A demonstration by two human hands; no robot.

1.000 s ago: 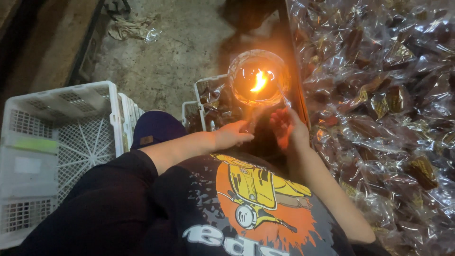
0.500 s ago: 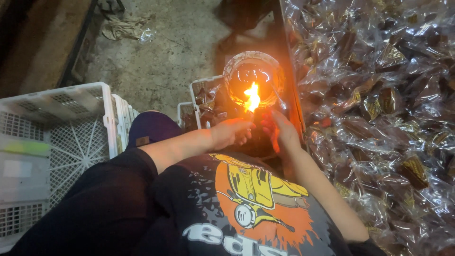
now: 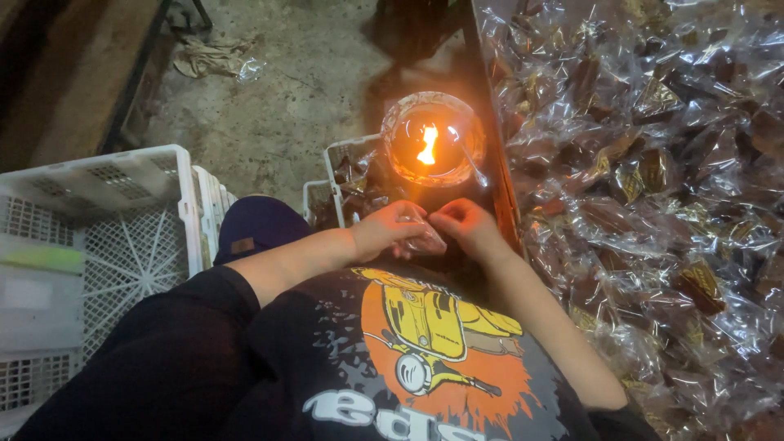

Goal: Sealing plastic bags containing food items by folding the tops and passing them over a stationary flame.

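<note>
My left hand (image 3: 390, 230) and my right hand (image 3: 467, 229) meet in front of my chest, both pinching a small clear plastic packet (image 3: 423, 242) between the fingertips. Just beyond them stands a glass bowl (image 3: 433, 139) with a burning flame (image 3: 427, 145) inside and a thin metal stick (image 3: 468, 159) leaning on its rim. To the right, a table is heaped with several clear-wrapped brown sweets (image 3: 653, 188).
A white plastic crate (image 3: 98, 245) stands at my left. A smaller white basket (image 3: 347, 184) with wrapped pieces sits below the bowl. A dark blue cap (image 3: 257, 227) lies by my knee. Crumpled plastic (image 3: 214, 59) lies on the concrete floor.
My hands have drawn back from the flame toward my chest, still together on the packet. The view has shifted so the bowl sits higher in frame.
</note>
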